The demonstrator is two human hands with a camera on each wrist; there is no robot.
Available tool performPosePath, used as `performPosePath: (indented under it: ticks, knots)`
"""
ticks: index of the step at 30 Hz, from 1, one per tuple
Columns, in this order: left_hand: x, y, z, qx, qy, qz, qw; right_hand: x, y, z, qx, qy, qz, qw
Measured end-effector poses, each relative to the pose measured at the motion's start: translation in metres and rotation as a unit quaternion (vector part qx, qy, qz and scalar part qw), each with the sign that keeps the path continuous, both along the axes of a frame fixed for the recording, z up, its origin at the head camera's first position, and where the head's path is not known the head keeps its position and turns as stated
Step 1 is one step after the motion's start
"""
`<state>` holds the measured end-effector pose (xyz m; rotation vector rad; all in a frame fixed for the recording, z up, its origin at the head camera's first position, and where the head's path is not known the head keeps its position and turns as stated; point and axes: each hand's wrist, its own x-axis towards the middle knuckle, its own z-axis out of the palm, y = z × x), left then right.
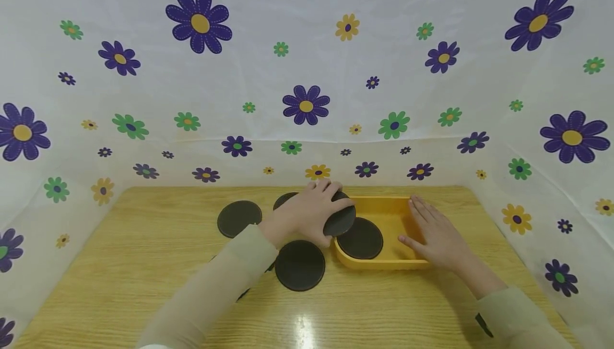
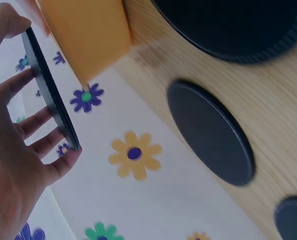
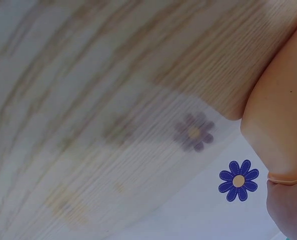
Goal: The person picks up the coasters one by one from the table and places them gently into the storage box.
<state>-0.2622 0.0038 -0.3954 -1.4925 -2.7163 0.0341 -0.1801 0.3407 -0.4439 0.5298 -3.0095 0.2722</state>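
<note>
My left hand (image 1: 312, 213) grips a round black coaster (image 1: 341, 216) by its edge, tilted, above the left rim of a yellow-orange tray (image 1: 384, 265). In the left wrist view the thumb and fingers span the held coaster (image 2: 51, 92) edge to edge. Another black coaster (image 1: 360, 238) lies inside the tray at its left end. My right hand (image 1: 438, 237) rests with straight fingers along the tray's right side, thumb over the inside. The right wrist view has the tray's outer wall (image 3: 278, 105) and a bit of that hand (image 3: 291, 207).
Left of the tray lie more black coasters, one at the front (image 1: 300, 265), one farther left (image 1: 240, 218) and one at the back (image 1: 283, 199) partly behind my left hand. Dark edges show beside my left sleeve (image 1: 216, 285). A flowered cloth (image 1: 307, 72) surrounds the wooden table (image 1: 364, 306).
</note>
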Motion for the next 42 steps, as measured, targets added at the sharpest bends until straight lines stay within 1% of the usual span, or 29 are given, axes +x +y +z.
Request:
performPosePath:
  ticks: [4,8,14,18,26,30,35,42]
  knots:
    - [0.003,0.019,0.001,-0.002,0.002,-0.010,0.9999,-0.001,0.001,0.000,0.000,-0.001,-0.004,1.000]
    - [0.005,0.037,-0.001,-0.011,0.004,-0.018,0.9998,-0.001,0.000,0.000,0.005,-0.004,-0.006,1.000]
    - [0.007,0.057,-0.009,-0.012,0.002,-0.031,0.9994,-0.001,0.000,0.000,0.001,-0.007,-0.010,1.000]
    - [0.008,0.067,-0.015,-0.018,0.005,-0.029,0.9994,-0.001,-0.001,0.000,0.002,-0.008,-0.013,1.000]
    - [0.011,0.074,-0.027,-0.055,-0.023,0.000,0.9982,-0.001,0.000,-0.001,0.004,-0.009,-0.014,1.000]
    - [0.012,0.076,-0.032,-0.071,-0.029,0.005,0.9970,-0.001,0.000,-0.001,0.002,-0.006,-0.011,1.000]
    - [0.013,0.078,-0.037,-0.073,-0.034,0.006,0.9967,0.000,0.001,-0.001,-0.002,-0.002,-0.006,1.000]
    - [0.013,0.079,-0.038,-0.077,-0.045,0.012,0.9959,0.001,0.000,0.000,-0.007,-0.001,-0.003,1.000]
